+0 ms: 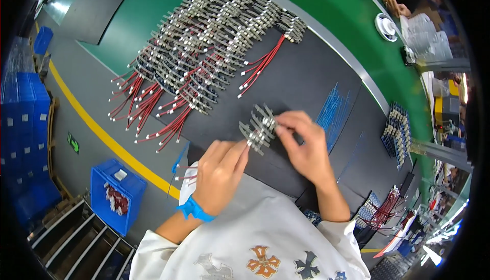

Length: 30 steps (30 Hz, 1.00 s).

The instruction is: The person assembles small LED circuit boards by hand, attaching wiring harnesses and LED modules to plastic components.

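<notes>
In front of my chest, above the black mat, hangs a small assembly with curved grey prongs and pale connectors. My left hand grips its lower left side with closed fingers. Red wires with white plugs stick out to the left of that hand. Thumb and forefinger of my right hand pinch at the upper right edge of the assembly. Several rows of like assemblies lie on the mat beyond, their red wires trailing toward the left. A smaller group sits at their far right end.
Thin blue strips lie right of my right hand. Blue boards stand stacked farther right, with wired boards nearer. A green belt runs behind; another person's hands show beyond it. A blue bin stands lower left.
</notes>
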Motion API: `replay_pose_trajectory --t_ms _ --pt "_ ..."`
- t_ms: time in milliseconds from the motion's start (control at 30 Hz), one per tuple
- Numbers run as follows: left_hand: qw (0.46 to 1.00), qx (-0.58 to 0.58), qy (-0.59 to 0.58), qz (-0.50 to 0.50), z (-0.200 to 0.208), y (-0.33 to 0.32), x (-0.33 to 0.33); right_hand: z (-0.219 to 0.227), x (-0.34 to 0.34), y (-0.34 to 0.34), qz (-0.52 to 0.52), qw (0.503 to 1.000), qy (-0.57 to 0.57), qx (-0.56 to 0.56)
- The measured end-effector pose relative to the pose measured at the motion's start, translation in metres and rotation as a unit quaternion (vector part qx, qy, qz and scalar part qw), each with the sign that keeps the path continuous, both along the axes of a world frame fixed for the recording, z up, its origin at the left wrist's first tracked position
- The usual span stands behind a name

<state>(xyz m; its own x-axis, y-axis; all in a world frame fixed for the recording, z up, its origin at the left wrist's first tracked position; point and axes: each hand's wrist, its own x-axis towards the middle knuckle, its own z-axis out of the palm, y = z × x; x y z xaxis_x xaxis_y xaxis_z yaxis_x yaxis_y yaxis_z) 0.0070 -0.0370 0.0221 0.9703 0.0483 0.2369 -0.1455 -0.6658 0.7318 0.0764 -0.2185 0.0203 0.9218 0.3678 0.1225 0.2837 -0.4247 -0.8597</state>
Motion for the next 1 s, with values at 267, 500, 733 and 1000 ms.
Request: replay_pose_trajectory --t_ms 267,500,733,1000 --pt "0.983 0.120 -0.132 0.034 -0.005 -0.032 0.111 0.006 0.117 -0.021 -0.008 1.000 -0.012 -0.002" --pt "0.971 0.209 -0.082 0.077 -0.023 -0.035 0.138 -0.014 0.140 -0.012 -0.020 0.989 -0.131 -0.068" --pt "0.972 0.192 -0.117 0.073 -0.027 -0.032 0.143 0.010 0.091 -0.023 -0.090 0.994 -0.067 -0.012" --pt "0.974 0.183 -0.135 -0.017 0.002 -0.032 0.124 0.076 -0.039 -0.113 -0.302 0.942 -0.088 -0.117"
